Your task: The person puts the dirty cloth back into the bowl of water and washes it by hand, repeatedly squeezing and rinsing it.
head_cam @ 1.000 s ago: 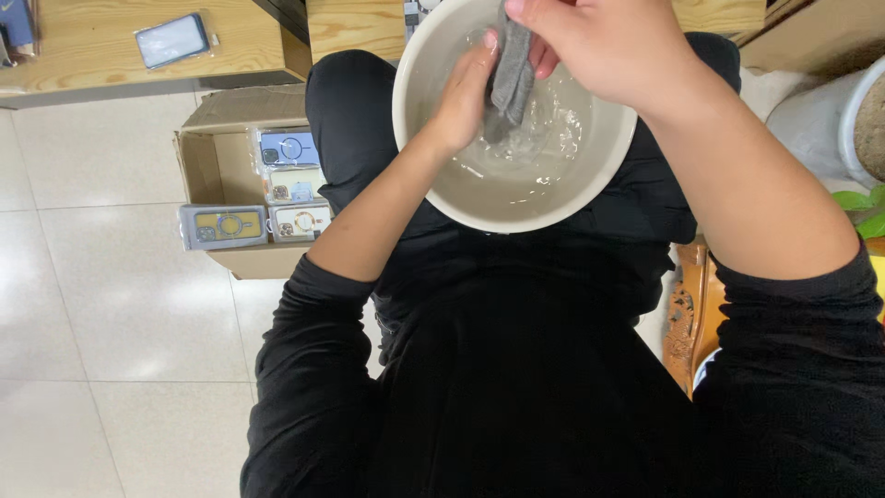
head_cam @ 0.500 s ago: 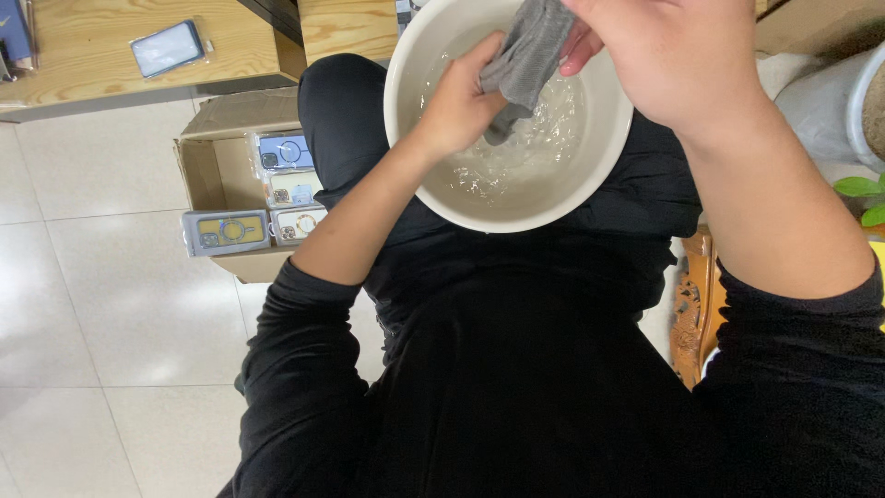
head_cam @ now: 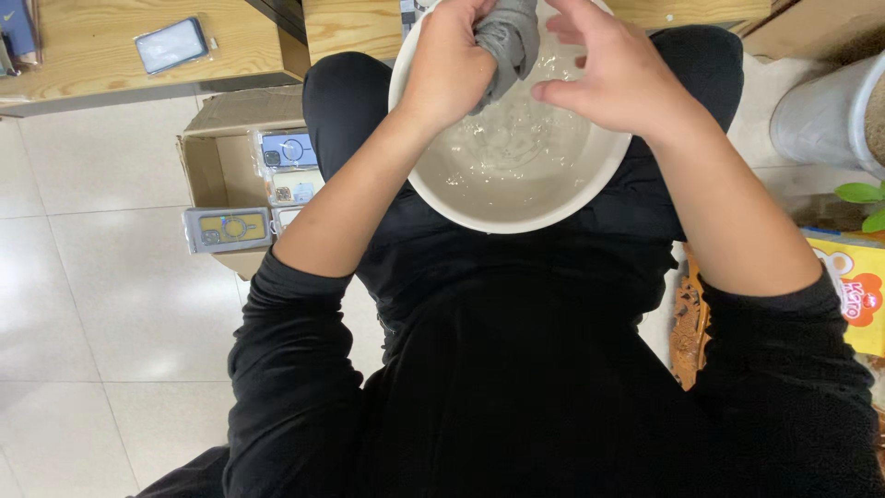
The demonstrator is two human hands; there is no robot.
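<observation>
On my lap sits 1 round white basin (head_cam: 516,217), part-filled with clear, rippling water, and both of my hands are over it. My left hand (head_cam: 449,69) is at the far rim, its fingers curled tight around 1 grey cloth (head_cam: 510,41); the cloth is bunched into a wet, wrinkled wad that sticks out of my fist and hangs above the water at the top of the basin. My right hand (head_cam: 616,78) hovers just beside the cloth, its fingers loosely spread and gripping nothing, the fingertips close to the wad but apart from it as far as I can see.

Both of my sleeves are black and pushed up to the elbows, so 2 bare forearms reach to the basin.

On the tiled floor to my left stands 1 open cardboard box (head_cam: 214,138) with about 4 small clear-fronted packs (head_cam: 228,229) lying in and across it. 1 more flat pack (head_cam: 172,43) lies on the wooden counter (head_cam: 92,65) beyond. To my right I see 1 pale pot (head_cam: 820,120) with 2 green leaves (head_cam: 862,195) near it.
</observation>
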